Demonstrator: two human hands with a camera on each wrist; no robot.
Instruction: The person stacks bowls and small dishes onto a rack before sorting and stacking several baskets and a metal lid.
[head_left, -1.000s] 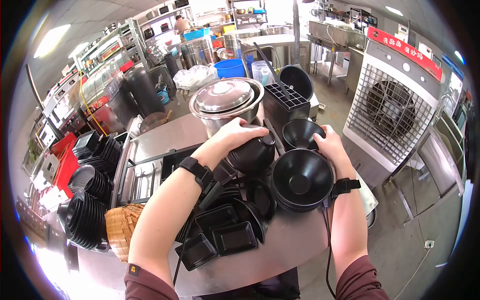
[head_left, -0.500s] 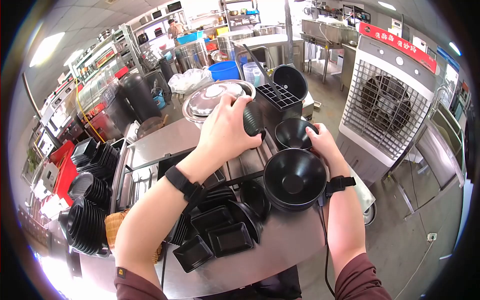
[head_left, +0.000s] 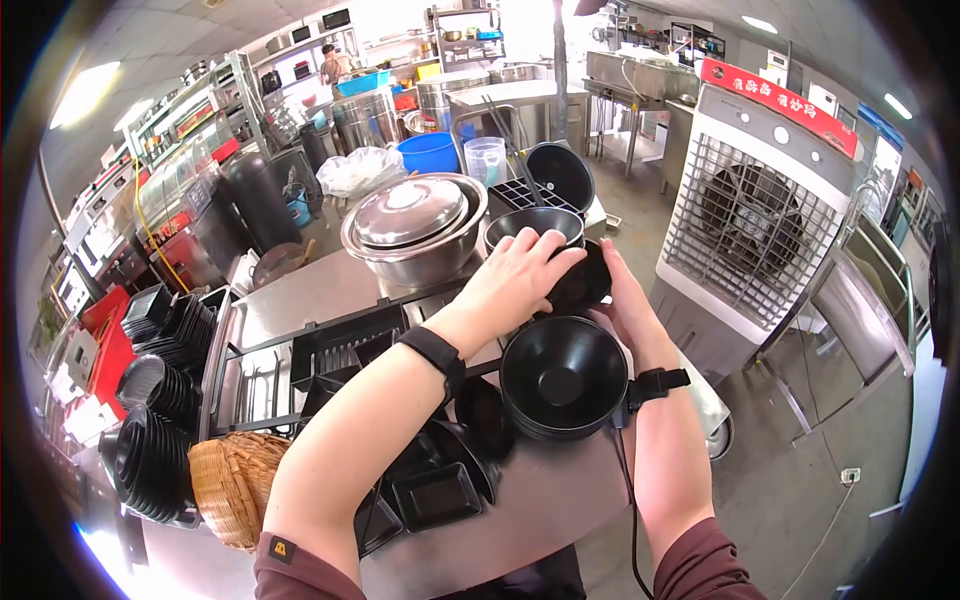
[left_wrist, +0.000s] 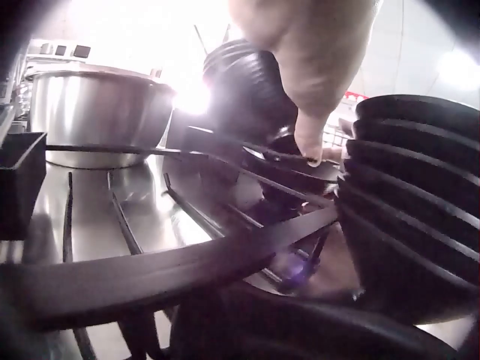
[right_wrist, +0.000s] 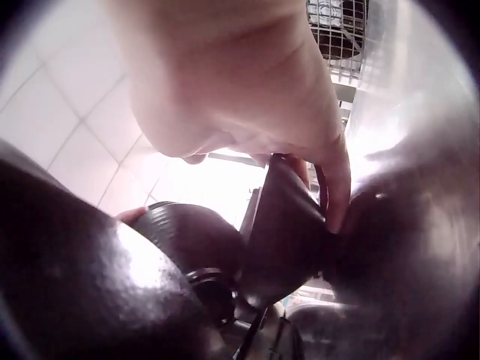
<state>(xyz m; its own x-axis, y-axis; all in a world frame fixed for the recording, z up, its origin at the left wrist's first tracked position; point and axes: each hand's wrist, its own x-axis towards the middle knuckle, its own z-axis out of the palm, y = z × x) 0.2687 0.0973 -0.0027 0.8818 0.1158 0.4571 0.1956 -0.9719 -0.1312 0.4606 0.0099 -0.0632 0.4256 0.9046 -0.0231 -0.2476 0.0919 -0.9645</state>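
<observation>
The left hand [head_left: 512, 278] grips a ridged black bowl [head_left: 535, 223] over the far part of the table [head_left: 560, 500]; its mouth faces up, its axis leaning. The right hand [head_left: 632, 302] pinches a second black bowl [head_left: 588, 286], tilted, just to the right of the first. Nearer, a nested bowl stack [head_left: 562, 380] opens upward. To the far left, a steel basin [head_left: 415, 268] holds a domed lid [head_left: 410, 212].
</observation>
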